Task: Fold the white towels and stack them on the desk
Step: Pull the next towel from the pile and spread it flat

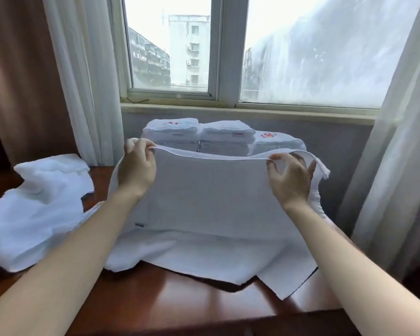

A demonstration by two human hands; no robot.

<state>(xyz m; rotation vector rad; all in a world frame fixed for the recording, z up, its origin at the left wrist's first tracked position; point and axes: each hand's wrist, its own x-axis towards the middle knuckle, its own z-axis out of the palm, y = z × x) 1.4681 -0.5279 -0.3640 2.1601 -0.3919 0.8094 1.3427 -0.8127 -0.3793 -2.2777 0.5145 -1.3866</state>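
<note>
Fingers of left hand pinching the raised top edge of a white towel near its left end. Fingers of right hand curled round and pinching the same edge near its right end. Edge stretched between both, upper part lifted upright, lower part spread on the brown worktop, one corner pointing toward the near edge. Just behind: stacks of folded towels in a row below the window, two showing red embroidery. On the worktop's left: a rumpled heap of loose towels, just beside the spread one.
</note>
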